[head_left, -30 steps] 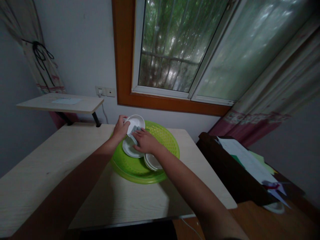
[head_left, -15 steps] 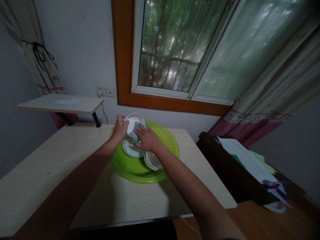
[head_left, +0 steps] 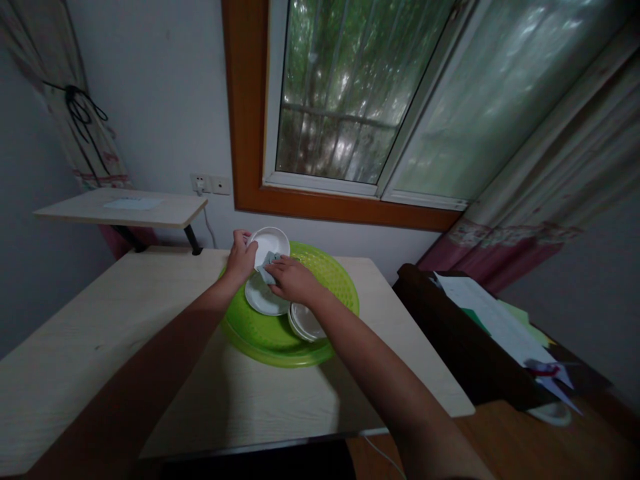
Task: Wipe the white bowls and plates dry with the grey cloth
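My left hand (head_left: pixel 241 257) grips a small white dish (head_left: pixel 269 241) by its left rim, tilted above a green basin (head_left: pixel 327 267). A grey-blue cloth (head_left: pixel 267 268) lies under the fingers of my right hand (head_left: pixel 293 277), which press it against the near right part of the dish. Directly below, another white dish (head_left: pixel 265 300) rests in the basin. To its right sits a stack of white dishes (head_left: pixel 304 323), partly hidden by my right wrist.
The basin stands on a pale wooden table (head_left: pixel 190 373). A small raised shelf (head_left: pixel 170 210) with a paper on it is at the left. Beyond the table are a window (head_left: pixel 345 120) and, to the right, a dark cabinet (head_left: pixel 450 333) with papers on top.
My right hand has shifted over the dish with the cloth: a little up and right, then back down toward the near rim. My left hand keeps its hold on the dish.
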{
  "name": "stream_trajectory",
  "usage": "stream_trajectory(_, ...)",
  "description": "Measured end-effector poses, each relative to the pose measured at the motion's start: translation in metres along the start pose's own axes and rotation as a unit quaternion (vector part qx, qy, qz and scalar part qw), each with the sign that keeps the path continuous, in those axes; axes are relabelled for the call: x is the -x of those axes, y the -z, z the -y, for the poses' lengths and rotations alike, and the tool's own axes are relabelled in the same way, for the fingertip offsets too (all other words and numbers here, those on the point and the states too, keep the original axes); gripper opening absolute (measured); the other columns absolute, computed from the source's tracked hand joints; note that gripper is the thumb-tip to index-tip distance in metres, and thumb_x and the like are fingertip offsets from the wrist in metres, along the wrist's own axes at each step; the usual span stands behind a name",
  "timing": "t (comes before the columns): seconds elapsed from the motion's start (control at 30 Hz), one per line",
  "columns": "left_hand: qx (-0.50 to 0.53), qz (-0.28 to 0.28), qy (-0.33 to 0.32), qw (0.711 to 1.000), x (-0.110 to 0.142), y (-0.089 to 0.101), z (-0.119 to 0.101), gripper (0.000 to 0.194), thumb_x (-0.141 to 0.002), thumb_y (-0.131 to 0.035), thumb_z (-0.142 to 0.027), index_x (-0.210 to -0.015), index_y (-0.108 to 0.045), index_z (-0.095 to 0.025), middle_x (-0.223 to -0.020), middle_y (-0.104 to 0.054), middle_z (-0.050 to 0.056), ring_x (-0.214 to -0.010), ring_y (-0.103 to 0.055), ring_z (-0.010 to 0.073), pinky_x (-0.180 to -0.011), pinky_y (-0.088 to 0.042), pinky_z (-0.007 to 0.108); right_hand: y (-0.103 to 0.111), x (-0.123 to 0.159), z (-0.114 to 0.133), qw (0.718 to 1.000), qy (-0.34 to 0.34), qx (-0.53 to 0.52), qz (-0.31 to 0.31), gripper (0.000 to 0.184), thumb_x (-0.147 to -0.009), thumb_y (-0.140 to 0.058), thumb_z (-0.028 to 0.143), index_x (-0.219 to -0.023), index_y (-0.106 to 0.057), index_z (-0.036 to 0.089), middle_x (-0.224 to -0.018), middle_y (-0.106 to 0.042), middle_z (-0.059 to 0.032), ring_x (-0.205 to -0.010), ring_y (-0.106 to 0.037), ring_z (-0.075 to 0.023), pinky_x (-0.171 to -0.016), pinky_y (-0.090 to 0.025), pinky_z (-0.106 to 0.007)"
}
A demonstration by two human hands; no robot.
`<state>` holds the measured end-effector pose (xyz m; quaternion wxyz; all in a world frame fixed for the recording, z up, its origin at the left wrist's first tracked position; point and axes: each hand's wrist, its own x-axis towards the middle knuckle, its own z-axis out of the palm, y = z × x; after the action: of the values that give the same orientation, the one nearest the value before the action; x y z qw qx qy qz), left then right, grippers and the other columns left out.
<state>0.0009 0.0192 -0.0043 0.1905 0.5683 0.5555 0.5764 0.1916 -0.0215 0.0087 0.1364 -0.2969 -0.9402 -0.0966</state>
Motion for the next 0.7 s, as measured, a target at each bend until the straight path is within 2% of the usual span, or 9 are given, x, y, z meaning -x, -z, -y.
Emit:
stream_trajectory(0.07,0.008,0.007,0.002,1.0,0.0,0.0,0.0,0.036,-0.084,-0.048,-0.031,-0.118,-0.044,-0.021,-0.097,-0.054,0.006,-0.092,-0.057,0.0242,-0.089,-0.046,0.041,0.003,-0.001,0.0,1.0,0.011,-0.019,0.003,0.051,-0.092,-0.062,0.04,-0.134,-0.058,0.012,-0.128,-0.067,-0.0144,-0.122,-0.059,-0.0239,-0.112,-0.036,-0.035)
stream_trajectory(0.17,0.024,0.01,0.01,1.0,-0.001,-0.002,0.003,0.039,-0.084,-0.048,-0.033,-0.121,-0.045,-0.021,-0.098,-0.055,0.006,-0.09,-0.058,0.0235,-0.088,-0.047,0.041,0.007,-0.002,0.001,0.999,0.007,-0.046,-0.003,0.05,-0.099,-0.049,0.05,-0.132,-0.06,0.014,-0.125,-0.068,-0.0135,-0.122,-0.06,-0.0224,-0.11,-0.038,-0.034)
stream_trajectory(0.3,0.043,0.013,0.026,0.999,-0.003,-0.004,0.009,0.041,-0.083,-0.05,-0.036,-0.121,-0.045,-0.023,-0.096,-0.055,0.005,-0.087,-0.058,0.0229,-0.084,-0.047,0.04,0.007,-0.003,0.0,0.998,-0.003,-0.067,-0.013,0.043,-0.107,-0.032,0.037,-0.129,-0.063,0.017,-0.123,-0.07,-0.0095,-0.119,-0.061,-0.0178,-0.11,-0.037,-0.032)
stream_trajectory(0.47,0.05,0.015,0.032,0.998,-0.006,-0.005,0.012,0.04,-0.083,-0.05,-0.037,-0.12,-0.044,-0.022,-0.095,-0.055,0.005,-0.086,-0.058,0.0225,-0.082,-0.047,0.038,0.002,-0.003,-0.003,0.999,0.007,-0.031,-0.009,0.038,-0.102,-0.049,0.035,-0.13,-0.062,0.015,-0.123,-0.069,-0.0116,-0.118,-0.061,-0.0206,-0.11,-0.037,-0.033)
stream_trajectory(0.57,0.074,0.017,0.048,0.996,-0.006,-0.005,0.012,0.039,-0.081,-0.05,-0.036,-0.117,-0.044,-0.023,-0.092,-0.053,0.003,-0.081,-0.057,0.0207,-0.076,-0.047,0.035,0.001,-0.004,-0.005,1.0,-0.011,-0.008,-0.005,0.034,-0.098,-0.055,0.026,-0.129,-0.063,0.016,-0.121,-0.07,-0.0113,-0.116,-0.061,-0.0213,-0.106,-0.04,-0.033)
stream_trajectory(0.7,0.121,0.059,0.068,0.989,-0.005,-0.005,0.01,0.039,-0.076,-0.054,-0.036,-0.113,-0.044,-0.024,-0.089,-0.053,0.002,-0.076,-0.056,0.0188,-0.065,-0.045,0.031,0.002,-0.004,-0.006,0.999,-0.034,0.014,0.007,0.031,-0.093,-0.058,0.016,-0.123,-0.067,0.017,-0.113,-0.072,-0.0094,-0.108,-0.062,-0.0222,-0.099,-0.042,-0.032)
